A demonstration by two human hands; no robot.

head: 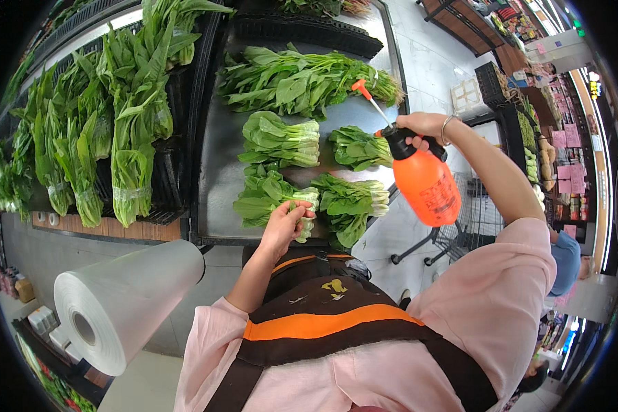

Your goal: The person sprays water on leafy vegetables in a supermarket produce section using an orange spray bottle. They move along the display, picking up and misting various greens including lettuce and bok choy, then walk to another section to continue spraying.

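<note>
My right hand (422,127) grips the black handle of an orange pump spray bottle (426,188) above the table's right edge. Its white pump rod with an orange T-handle (363,88) stands pulled out. The orange nozzle points left, over a small bunch of leafy greens (358,147). My left hand (287,224) is at the stems of the near-left bunch of greens (268,198), thumb and fingers pinched on what looks like a green leaf. Beside it lies a bunch with pale stems (350,198). Behind it is a tied bunch (283,139).
The metal display table (219,195) also bears a long pile of leafy greens (298,82) at the back. Wrapped lettuce-like bunches (134,170) fill black racks on the left. A large plastic film roll (134,298) juts out near my left arm. A shopping cart (456,232) stands right; a person (566,262) is beyond.
</note>
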